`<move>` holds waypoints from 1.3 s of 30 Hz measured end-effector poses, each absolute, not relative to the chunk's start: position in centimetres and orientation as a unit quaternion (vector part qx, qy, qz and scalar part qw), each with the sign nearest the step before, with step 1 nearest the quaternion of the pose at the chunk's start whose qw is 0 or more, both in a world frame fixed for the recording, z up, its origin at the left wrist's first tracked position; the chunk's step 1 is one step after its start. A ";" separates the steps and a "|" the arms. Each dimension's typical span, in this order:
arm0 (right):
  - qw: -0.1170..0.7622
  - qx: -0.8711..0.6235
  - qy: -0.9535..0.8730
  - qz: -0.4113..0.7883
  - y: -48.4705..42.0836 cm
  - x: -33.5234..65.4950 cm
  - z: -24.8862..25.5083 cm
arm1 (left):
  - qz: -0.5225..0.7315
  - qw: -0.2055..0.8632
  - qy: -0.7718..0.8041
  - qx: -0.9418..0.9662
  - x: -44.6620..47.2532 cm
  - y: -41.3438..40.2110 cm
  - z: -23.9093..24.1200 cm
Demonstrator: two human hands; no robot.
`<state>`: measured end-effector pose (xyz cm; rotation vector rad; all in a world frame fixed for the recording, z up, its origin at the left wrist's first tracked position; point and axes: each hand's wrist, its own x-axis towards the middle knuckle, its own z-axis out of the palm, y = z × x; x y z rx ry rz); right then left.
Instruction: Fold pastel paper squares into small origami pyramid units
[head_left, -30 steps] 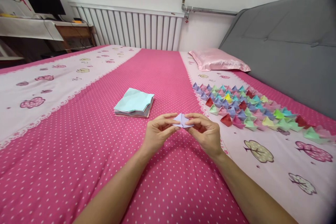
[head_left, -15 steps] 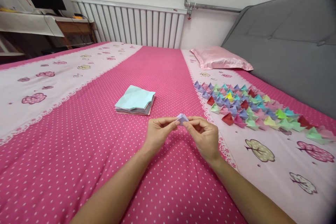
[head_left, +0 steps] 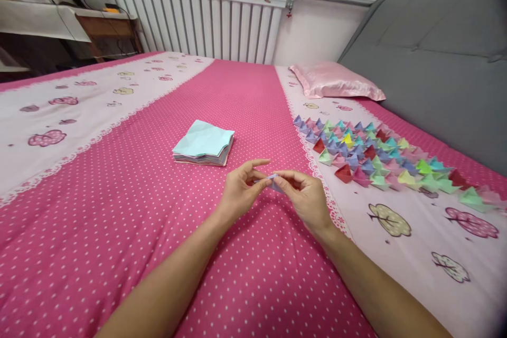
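- Left hand (head_left: pixel 240 190) and right hand (head_left: pixel 307 198) meet above the bed (head_left: pixel 119 211). Both pinch a small lilac paper (head_left: pixel 273 180) between their fingertips, and the left forefinger is lifted.
- Stack (head_left: pixel 204 141) of square sheets, pale blue on top, lies at 10 o'clock from the hands, well apart.
- Rows of folded boats (head_left: pixel 372 161) in many colours lie at 2 o'clock.
- Pillow (head_left: pixel 335 80) lies at 1 o'clock, far off.
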<state>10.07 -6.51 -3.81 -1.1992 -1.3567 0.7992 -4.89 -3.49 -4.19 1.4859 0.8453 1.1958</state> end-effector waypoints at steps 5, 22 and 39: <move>0.481 -0.516 -0.606 0.368 -6.0 11.0 -3.3 | 0.470 0.474 0.342 0.661 -5.1 -3.3 -4.2; 0.518 -0.462 -0.527 0.491 -5.8 10.0 -4.4 | 0.513 0.539 0.402 0.535 -4.9 -3.9 -3.8; 0.557 -0.454 -0.410 0.561 -6.0 9.7 -4.2 | 0.474 0.546 0.398 0.565 -4.3 -4.0 -4.5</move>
